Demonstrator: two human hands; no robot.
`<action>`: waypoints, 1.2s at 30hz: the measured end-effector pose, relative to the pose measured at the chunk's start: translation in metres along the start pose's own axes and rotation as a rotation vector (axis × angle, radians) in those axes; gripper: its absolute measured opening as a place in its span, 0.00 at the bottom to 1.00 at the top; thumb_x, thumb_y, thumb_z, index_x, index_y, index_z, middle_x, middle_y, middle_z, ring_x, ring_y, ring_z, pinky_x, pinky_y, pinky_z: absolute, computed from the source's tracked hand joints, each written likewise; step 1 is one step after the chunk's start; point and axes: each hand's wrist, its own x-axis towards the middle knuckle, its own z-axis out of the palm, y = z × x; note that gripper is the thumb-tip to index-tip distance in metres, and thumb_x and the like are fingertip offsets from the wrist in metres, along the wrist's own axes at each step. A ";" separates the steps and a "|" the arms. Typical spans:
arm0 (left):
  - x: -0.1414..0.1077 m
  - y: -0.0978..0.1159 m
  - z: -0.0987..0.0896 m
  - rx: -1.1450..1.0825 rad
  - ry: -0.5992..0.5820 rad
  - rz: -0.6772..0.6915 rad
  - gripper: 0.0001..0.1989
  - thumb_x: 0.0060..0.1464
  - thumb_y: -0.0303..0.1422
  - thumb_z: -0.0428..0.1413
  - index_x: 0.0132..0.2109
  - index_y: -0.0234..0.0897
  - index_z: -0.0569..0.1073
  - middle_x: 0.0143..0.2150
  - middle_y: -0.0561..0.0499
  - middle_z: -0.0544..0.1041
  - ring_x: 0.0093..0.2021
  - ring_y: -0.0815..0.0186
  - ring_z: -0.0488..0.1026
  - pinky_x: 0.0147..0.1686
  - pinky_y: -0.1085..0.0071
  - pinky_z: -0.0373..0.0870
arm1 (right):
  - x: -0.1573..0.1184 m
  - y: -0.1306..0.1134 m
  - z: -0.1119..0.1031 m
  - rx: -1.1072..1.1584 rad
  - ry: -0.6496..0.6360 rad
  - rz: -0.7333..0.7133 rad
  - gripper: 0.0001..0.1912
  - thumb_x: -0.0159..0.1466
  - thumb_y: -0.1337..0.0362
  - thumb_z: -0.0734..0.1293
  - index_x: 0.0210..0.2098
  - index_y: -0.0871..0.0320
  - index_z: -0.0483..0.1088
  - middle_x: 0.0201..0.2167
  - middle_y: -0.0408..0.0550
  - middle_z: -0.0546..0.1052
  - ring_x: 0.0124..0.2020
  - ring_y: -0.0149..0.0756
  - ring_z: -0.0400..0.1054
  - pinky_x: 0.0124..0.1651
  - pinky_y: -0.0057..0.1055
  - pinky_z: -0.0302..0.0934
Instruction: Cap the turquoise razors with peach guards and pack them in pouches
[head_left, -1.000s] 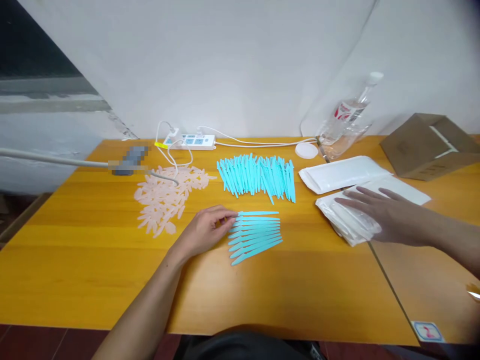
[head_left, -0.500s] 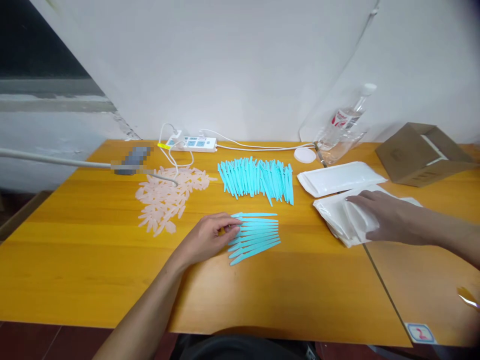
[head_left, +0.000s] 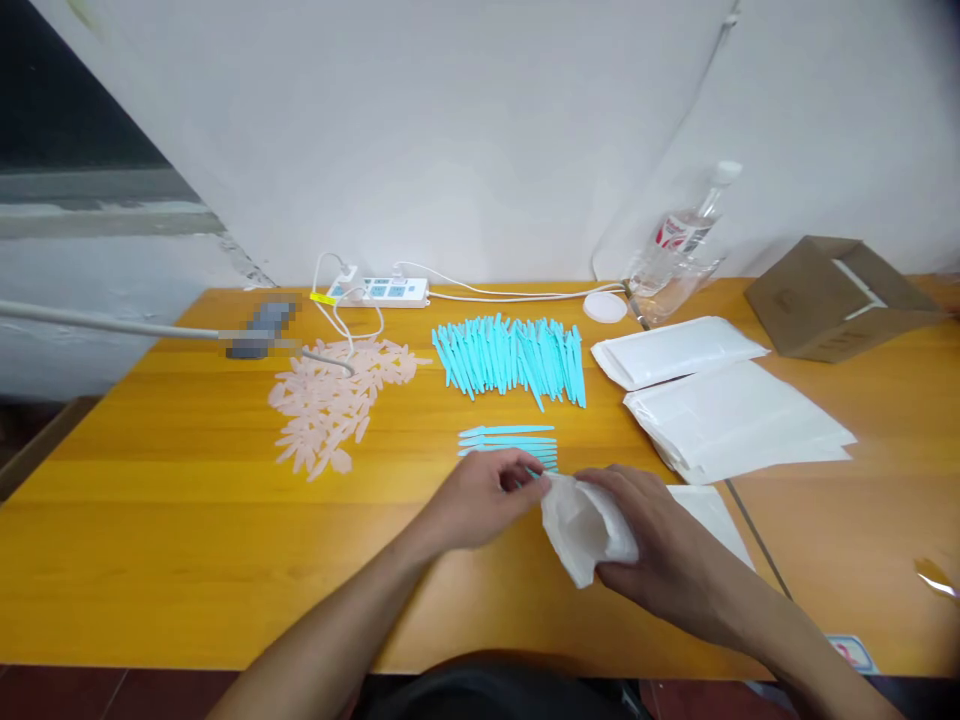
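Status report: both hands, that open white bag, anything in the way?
Right hand gripping white bag, mouth open. Left hand at its edge, pinch unclear. Nearer blue sticks partly hidden behind left hand.

On the bench (head_left: 187,560), a heap of bits (head_left: 330,400) lies left of sticks (head_left: 510,355). Bags (head_left: 731,415) lie right of them, a box (head_left: 817,300) farther right. Behind the heap sits a power strip (head_left: 409,291), maybe touching the wall (head_left: 465,130).

Head view, forward and down over table (head_left: 187,560)
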 end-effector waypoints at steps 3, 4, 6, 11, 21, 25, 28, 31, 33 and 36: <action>0.034 -0.001 -0.025 0.462 0.119 0.106 0.12 0.62 0.39 0.56 0.45 0.42 0.82 0.43 0.48 0.82 0.41 0.62 0.77 0.38 0.69 0.69 | 0.001 0.006 0.000 -0.009 0.073 0.037 0.43 0.55 0.67 0.70 0.67 0.48 0.52 0.58 0.53 0.68 0.58 0.52 0.64 0.58 0.48 0.62; 0.045 0.001 -0.029 0.621 0.095 0.125 0.11 0.62 0.38 0.55 0.44 0.42 0.82 0.45 0.48 0.81 0.43 0.60 0.77 0.40 0.68 0.69 | 0.002 0.006 0.000 -0.014 0.092 0.045 0.44 0.55 0.66 0.70 0.68 0.49 0.50 0.60 0.54 0.67 0.60 0.52 0.63 0.59 0.48 0.61; 0.065 0.006 -0.032 0.810 0.020 0.129 0.10 0.60 0.34 0.56 0.39 0.40 0.83 0.44 0.45 0.81 0.44 0.57 0.78 0.41 0.66 0.70 | 0.002 0.004 0.000 -0.023 0.110 0.063 0.44 0.56 0.66 0.70 0.68 0.49 0.50 0.60 0.55 0.66 0.60 0.52 0.63 0.60 0.49 0.61; 0.085 0.012 -0.025 0.880 -0.046 0.104 0.10 0.56 0.27 0.55 0.31 0.34 0.81 0.39 0.39 0.81 0.39 0.51 0.79 0.38 0.62 0.71 | -0.003 0.004 0.003 -0.021 0.101 0.083 0.44 0.55 0.69 0.69 0.67 0.48 0.52 0.59 0.53 0.67 0.59 0.51 0.64 0.60 0.50 0.62; 0.092 0.014 -0.024 0.867 -0.087 0.169 0.09 0.55 0.25 0.54 0.34 0.36 0.81 0.35 0.42 0.82 0.39 0.54 0.79 0.39 0.62 0.72 | -0.004 0.009 0.009 -0.004 0.114 0.113 0.43 0.55 0.68 0.69 0.67 0.52 0.53 0.59 0.55 0.68 0.59 0.52 0.63 0.61 0.51 0.61; 0.060 0.022 -0.054 0.412 0.155 0.251 0.16 0.61 0.28 0.54 0.54 0.40 0.76 0.39 0.50 0.79 0.33 0.66 0.78 0.35 0.71 0.74 | -0.001 0.005 0.005 0.001 0.149 0.141 0.42 0.55 0.67 0.70 0.67 0.50 0.54 0.58 0.54 0.68 0.59 0.52 0.64 0.61 0.50 0.62; 0.021 0.028 -0.073 -0.073 0.440 0.266 0.19 0.61 0.34 0.57 0.59 0.43 0.73 0.41 0.53 0.75 0.29 0.72 0.77 0.32 0.74 0.76 | 0.003 0.001 0.003 0.002 0.163 0.152 0.43 0.55 0.65 0.71 0.68 0.48 0.53 0.59 0.54 0.67 0.59 0.54 0.64 0.61 0.52 0.62; -0.011 0.030 -0.068 -0.215 0.656 0.253 0.18 0.58 0.36 0.62 0.55 0.42 0.75 0.37 0.55 0.74 0.26 0.74 0.75 0.27 0.77 0.74 | 0.010 -0.003 0.002 0.001 0.167 0.127 0.43 0.56 0.65 0.70 0.68 0.46 0.52 0.58 0.54 0.68 0.59 0.55 0.65 0.60 0.53 0.63; -0.021 0.030 -0.051 -0.186 0.729 0.223 0.21 0.57 0.35 0.64 0.57 0.43 0.75 0.35 0.55 0.75 0.25 0.75 0.73 0.24 0.79 0.72 | 0.015 -0.006 0.003 0.001 0.167 0.104 0.43 0.57 0.64 0.70 0.68 0.45 0.51 0.57 0.54 0.68 0.58 0.55 0.65 0.59 0.53 0.63; -0.024 0.031 -0.023 -0.057 0.682 0.217 0.14 0.58 0.34 0.63 0.51 0.41 0.78 0.32 0.55 0.77 0.24 0.75 0.70 0.27 0.78 0.72 | 0.019 -0.010 0.007 0.004 0.190 0.090 0.42 0.59 0.62 0.70 0.69 0.46 0.49 0.56 0.55 0.67 0.56 0.54 0.66 0.57 0.52 0.65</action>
